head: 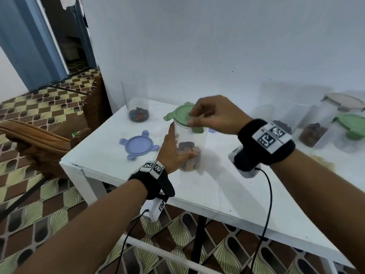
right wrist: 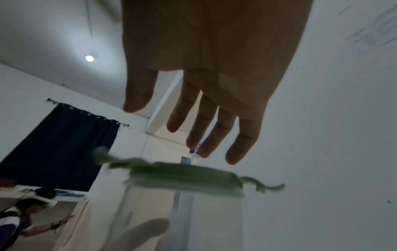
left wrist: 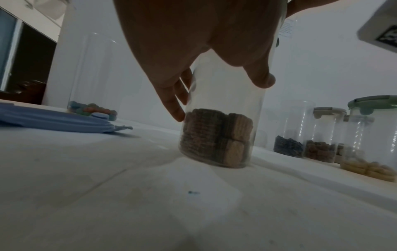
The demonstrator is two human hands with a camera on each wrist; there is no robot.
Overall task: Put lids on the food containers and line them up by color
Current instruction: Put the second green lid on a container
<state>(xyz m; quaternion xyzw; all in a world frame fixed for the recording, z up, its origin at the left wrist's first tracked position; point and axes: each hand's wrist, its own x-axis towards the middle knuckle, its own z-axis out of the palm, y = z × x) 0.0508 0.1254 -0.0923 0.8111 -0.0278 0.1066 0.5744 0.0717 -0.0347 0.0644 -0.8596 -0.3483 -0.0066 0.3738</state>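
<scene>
- The jar (head: 189, 145) stands upright on the table (head: 227, 194), near its left front corner, with brown biscuits in its bottom. The green lid (head: 182, 115) sits on its mouth. In the right wrist view the lid looks slightly tilted, and its clips stick out unlatched.
- We judge the lid only laid on, not sealed. If we press on one side, it may tip up or slide off the rim.
- The right hand (head: 213, 115) is over the lid with fingers straight and slightly spread. The head view suggests the fingertips are at the lid's near edge. The right wrist view shows them above it, so we cannot tell whether they touch.
- The left hand (head: 173, 153) steadies the jar. Its fingers curl round the far side and the thumb lies on the near wall, low down. If this grip slackens while we push, the tall, light jar could topple or skid toward the front edge.
- A clip folded under the rim would stop the lid seating. We check all four before pressing.
- The blue lid (head: 138, 144) lies flat just left of the jar. A sliding jar could knock it off the left edge.
- The open jar of beads (head: 138, 111) stands at the far left corner, well apart, so we see little risk there.
- Lidded jars (head: 349, 125) stand along the far right edge. Carrying this jar there, we could bump them.
</scene>
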